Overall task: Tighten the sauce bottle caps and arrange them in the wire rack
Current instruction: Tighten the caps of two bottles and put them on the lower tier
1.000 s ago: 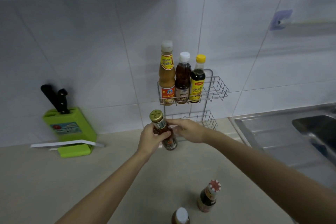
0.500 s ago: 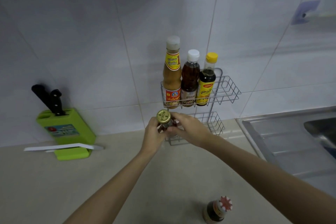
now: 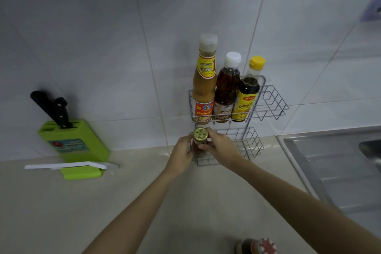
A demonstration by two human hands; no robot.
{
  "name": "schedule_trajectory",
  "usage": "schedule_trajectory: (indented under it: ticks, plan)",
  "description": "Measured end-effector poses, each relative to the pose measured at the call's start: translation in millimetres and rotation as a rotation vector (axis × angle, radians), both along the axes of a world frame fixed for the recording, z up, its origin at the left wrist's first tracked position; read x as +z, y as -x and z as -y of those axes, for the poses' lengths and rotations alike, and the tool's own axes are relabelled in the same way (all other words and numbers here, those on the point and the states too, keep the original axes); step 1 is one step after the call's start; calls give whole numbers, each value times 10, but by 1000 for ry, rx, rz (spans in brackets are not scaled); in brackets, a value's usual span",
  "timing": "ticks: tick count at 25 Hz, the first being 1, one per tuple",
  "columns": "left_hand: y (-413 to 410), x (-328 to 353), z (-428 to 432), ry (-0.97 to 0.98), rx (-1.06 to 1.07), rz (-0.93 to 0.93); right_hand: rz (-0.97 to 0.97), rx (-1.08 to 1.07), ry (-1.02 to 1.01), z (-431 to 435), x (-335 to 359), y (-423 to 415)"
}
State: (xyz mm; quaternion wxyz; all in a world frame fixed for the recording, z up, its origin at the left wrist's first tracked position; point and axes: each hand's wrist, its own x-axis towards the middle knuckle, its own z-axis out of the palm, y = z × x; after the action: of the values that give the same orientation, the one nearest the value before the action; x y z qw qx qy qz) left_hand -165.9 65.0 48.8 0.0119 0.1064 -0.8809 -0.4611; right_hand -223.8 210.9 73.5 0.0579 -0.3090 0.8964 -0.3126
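A two-tier wire rack [image 3: 274, 105] hangs on the tiled wall. Its upper shelf holds three upright bottles: a tan sauce bottle [image 3: 204, 86], a brown bottle with a white cap [image 3: 226, 90] and a dark bottle with a yellow cap [image 3: 247, 97]. At the left end of the lower shelf [image 3: 247, 144] stands a small gold-capped bottle [image 3: 201, 134]. My left hand [image 3: 182, 154] and my right hand [image 3: 220, 148] both grip it from either side; its body is mostly hidden. Another dark bottle with a red-and-white cap [image 3: 257, 246] stands on the counter near me.
A green knife block [image 3: 76, 142] with black-handled knives stands at the left against the wall, with a white strip [image 3: 68, 165] lying in front of it. A steel sink and drainboard [image 3: 334, 167] fills the right. A purple wall hook [image 3: 373, 8] is at the upper right.
Both hands carried the gold-capped bottle up and forward from above the counter to the lower shelf's left end. The view shifted, so the near counter bottles slid toward the bottom edge.
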Motion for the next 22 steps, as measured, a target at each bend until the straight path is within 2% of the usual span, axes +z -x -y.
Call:
schedule_trajectory:
  ticks: [1,3,6,12,19,22]
  plan:
    - [-24,-20,29,-6,31,65,30,-46,15,11,-22,11]
    - [-91,-77,37,-139,81,214,77,-132,65,52,-50,66]
    - [-145,-156,-29,-341,11,353,116,-172,67,141,-40,150]
    - [-48,-255,-62,-467,21,351,168,-120,108,230,-15,380]
    - [-74,-274,-72,-487,-18,353,177,-120,163,268,-68,456]
    - [-57,-295,-79,-481,-24,368,245,-149,146,269,-80,451]
